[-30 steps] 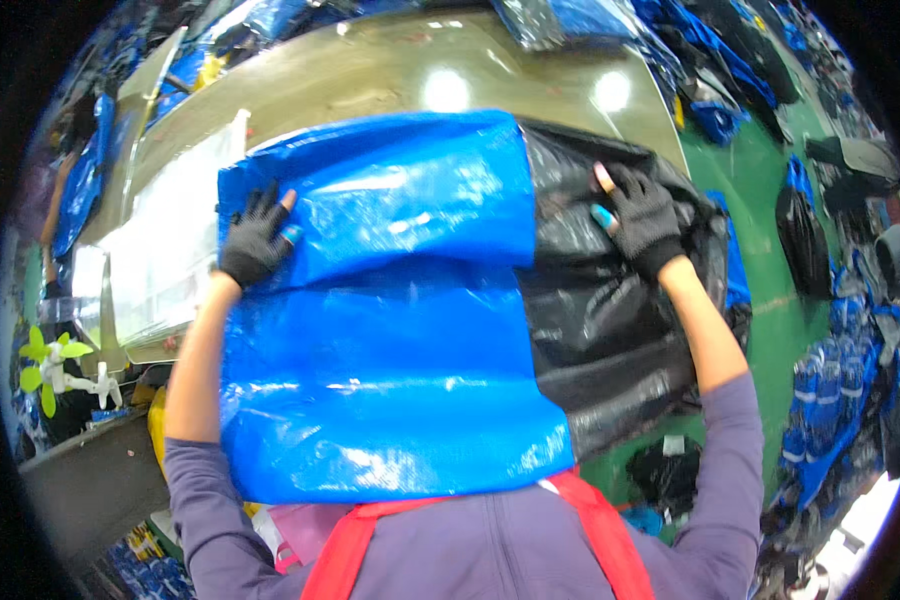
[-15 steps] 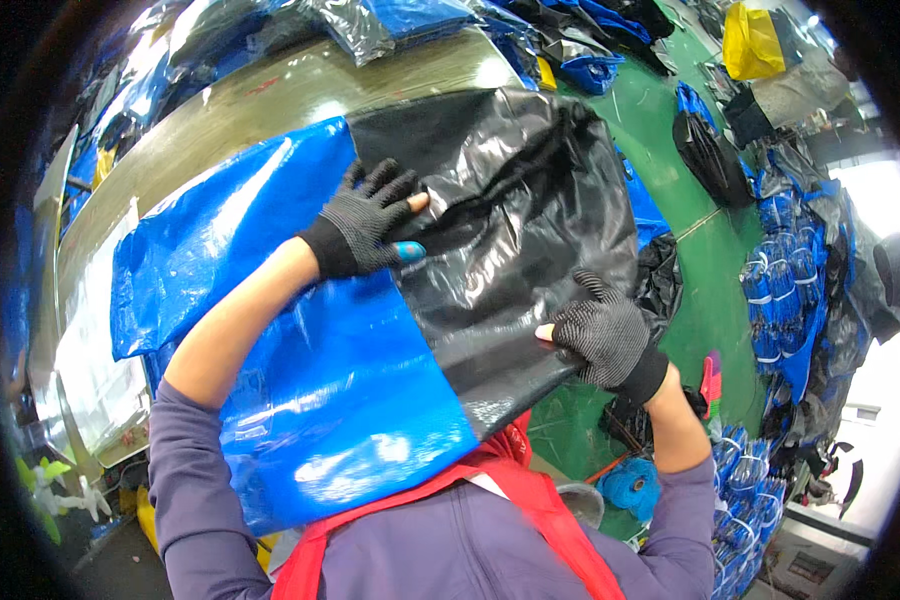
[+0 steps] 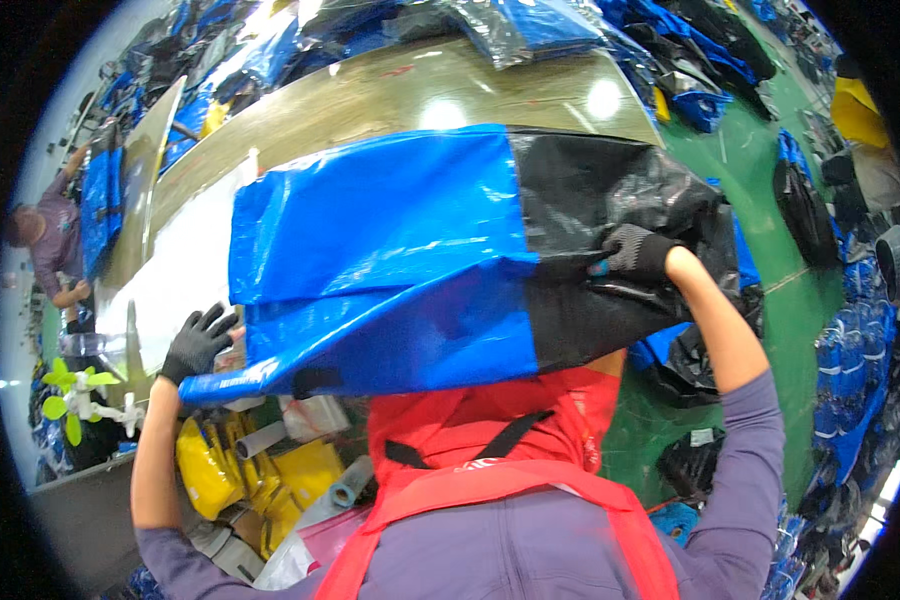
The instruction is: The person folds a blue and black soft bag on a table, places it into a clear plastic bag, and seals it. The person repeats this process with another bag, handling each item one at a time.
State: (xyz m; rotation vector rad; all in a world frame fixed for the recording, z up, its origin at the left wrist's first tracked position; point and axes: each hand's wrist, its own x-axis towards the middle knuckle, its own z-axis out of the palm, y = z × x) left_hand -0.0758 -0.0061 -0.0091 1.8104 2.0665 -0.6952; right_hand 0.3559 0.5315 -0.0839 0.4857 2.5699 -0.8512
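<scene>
A large shiny plastic sheet point(image 3: 400, 240), blue on the left and black on the right, lies over the worktable, its near edge hanging over my red apron point(image 3: 490, 410). The sheet may be doubled; its layers are hard to tell apart. Both hands wear dark dotted work gloves. My right hand point(image 3: 632, 252) is curled closed on the black part, near the blue seam, pulling creases into it. Beside the sheet's left end is my left hand point(image 3: 200, 345), fingers spread on the table. A narrow folded blue corner lies by its wrist.
Beyond the sheet stretches the shiny worktable point(image 3: 370, 100), with piled plastic goods at its far side. Yellow pieces point(image 3: 210, 465) and rolls sit below on the left. A small green-bladed fan point(image 3: 75, 400) stands at far left, near another person point(image 3: 55, 235). Blue bundles point(image 3: 850, 370) line the right.
My left hand has gone from the sheet's middle to its left end. My right hand has shifted on the black part and closed. The sheet's near edge has lifted and folded back.
</scene>
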